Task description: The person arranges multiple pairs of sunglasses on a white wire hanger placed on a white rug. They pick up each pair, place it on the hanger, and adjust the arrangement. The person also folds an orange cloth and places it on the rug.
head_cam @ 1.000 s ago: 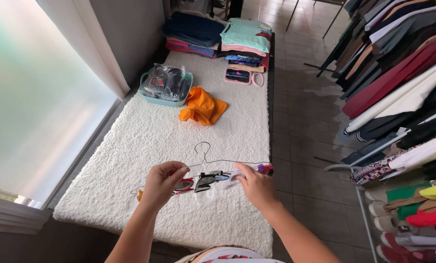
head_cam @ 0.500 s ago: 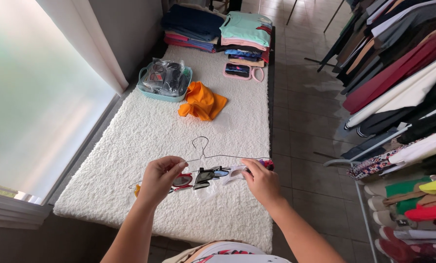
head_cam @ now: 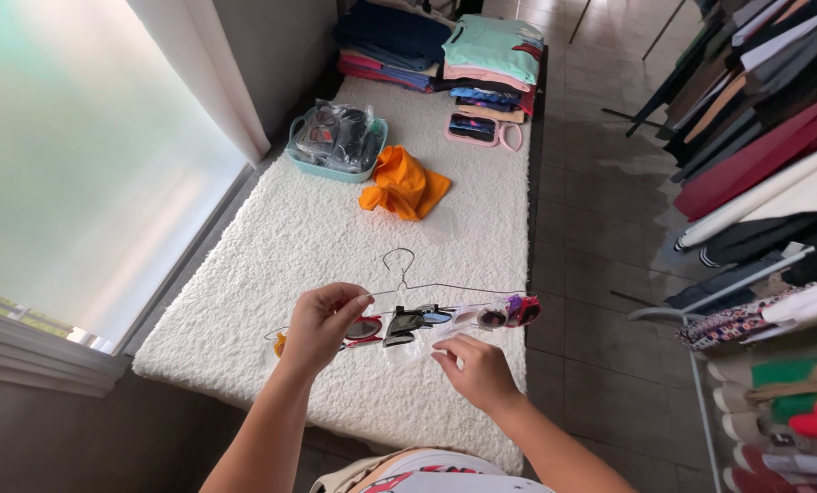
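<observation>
A: What are the hands doing?

B: The left hand [head_cam: 322, 324] is pinching closed on a thin wire hanger [head_cam: 427, 288], holding it level above the near end of a shaggy white rug [head_cam: 281, 246]. A row of sunglasses [head_cam: 407, 322] is hanging along the hanger's bottom wire. The right hand [head_cam: 477, 372] is sitting just below that row with its fingers curled; I cannot tell whether it is gripping anything, though something clear and filmy is showing at its fingertips.

A: What is lying around the rug?

B: Farther up the rug, a crumpled orange cloth [head_cam: 404, 187] is lying in soft folds. Just beside it, toward the rug's left edge, a pale blue plastic basket [head_cam: 337, 139] is holding items in shiny clear wrapping. At the far end, folded clothes [head_cam: 440, 50] are sitting in neat stacks, with a small pink-edged case [head_cam: 472, 129] in front of them.

A: And off the rug?

B: To its right, across the tiled floor, a rack of hanging garments [head_cam: 764, 146] is standing. To its left, a frosted window [head_cam: 71, 155] is glowing.
</observation>
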